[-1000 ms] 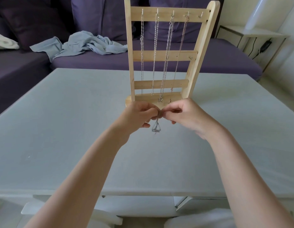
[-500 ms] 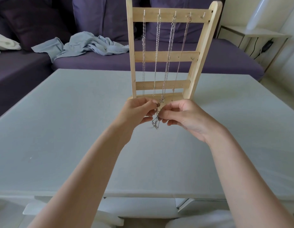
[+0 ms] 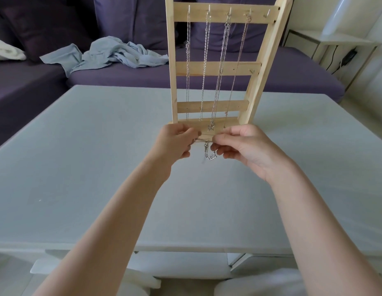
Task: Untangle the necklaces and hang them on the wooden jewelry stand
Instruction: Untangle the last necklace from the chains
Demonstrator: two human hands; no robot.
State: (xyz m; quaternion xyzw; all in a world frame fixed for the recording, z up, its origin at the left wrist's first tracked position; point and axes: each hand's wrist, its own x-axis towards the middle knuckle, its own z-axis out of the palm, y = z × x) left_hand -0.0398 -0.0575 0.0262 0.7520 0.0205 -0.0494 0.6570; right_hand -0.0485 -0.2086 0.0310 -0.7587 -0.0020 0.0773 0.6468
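A wooden jewelry stand [image 3: 217, 68] stands upright on the table's far middle. Several silver necklaces [image 3: 220, 67] hang from hooks on its top rail, and the rightmost hook is bare. In front of the stand's base, my left hand [image 3: 175, 144] and my right hand [image 3: 241, 146] each pinch one end of a thin silver necklace [image 3: 205, 141]. The chain runs taut between my fingertips. A small rectangular pendant [image 3: 211, 157] dangles from it just above the table.
The pale grey table [image 3: 79, 157] spreads wide around my hands. Behind it runs a purple sofa [image 3: 100, 75] with a crumpled light blue cloth [image 3: 113, 54] on it. A white side table [image 3: 344, 43] with a cable stands at the far right.
My hands have drawn apart, stretching the chain level between them. The pendant now hangs flat and lower, showing its rectangular face. The view has tipped slightly so the stand sits higher.
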